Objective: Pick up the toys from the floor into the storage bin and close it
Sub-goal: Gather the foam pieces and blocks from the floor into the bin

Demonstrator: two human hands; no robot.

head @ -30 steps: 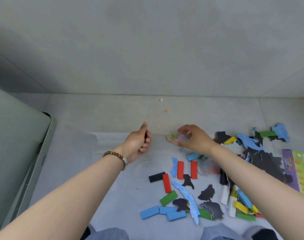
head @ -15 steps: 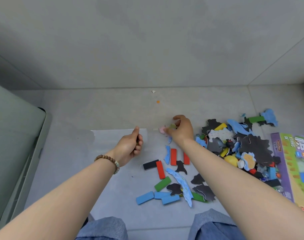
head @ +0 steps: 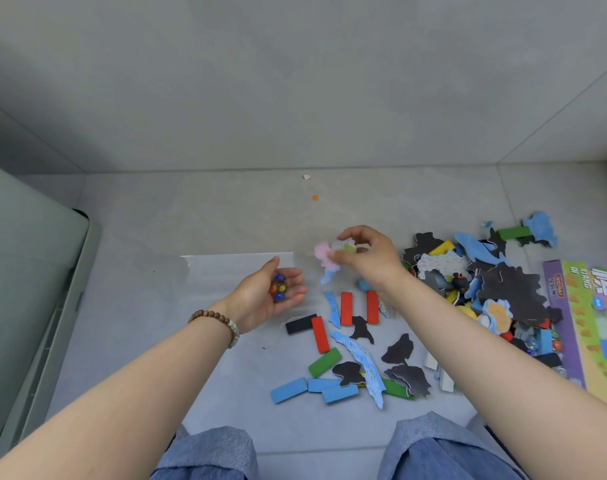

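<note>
Left hand [head: 265, 297] is turned palm up over the clear sheet [head: 225, 271], fingers cupped round a small clutch of marbles [head: 279, 289], blue, orange and yellow, with a bead bracelet [head: 219, 322] on that wrist. Right hand [head: 367, 258] hangs just beyond the blocks, fingertips pinching a little bunch of puzzle pieces [head: 326, 254], a pink one poking out towards the left hand. The two hands are near each other but not touching.

Down on the floor [head: 225, 209], under the right wrist, lie the red blocks [head: 346, 308], two side by side and a third just beside the black block [head: 300, 323]. Closer in there's a green block [head: 324, 362], then the blue blocks [head: 288, 389] nearest the denim knees [head: 208, 455]. Loose pieces [head: 399, 348], dark backs up, are scattered among them.

Off to the right sits the big heap of toys [head: 509, 289], butting against the puzzle box [head: 593, 341] at the edge of view. The storage bin [head: 35, 271] is grey-green and sits at the far left, well apart from the toys. Only its side and rim show, so I can't tell whether it's lidded.

Farther out there's an orange dot [head: 315, 198] and a white scrap [head: 306, 177]
</note>
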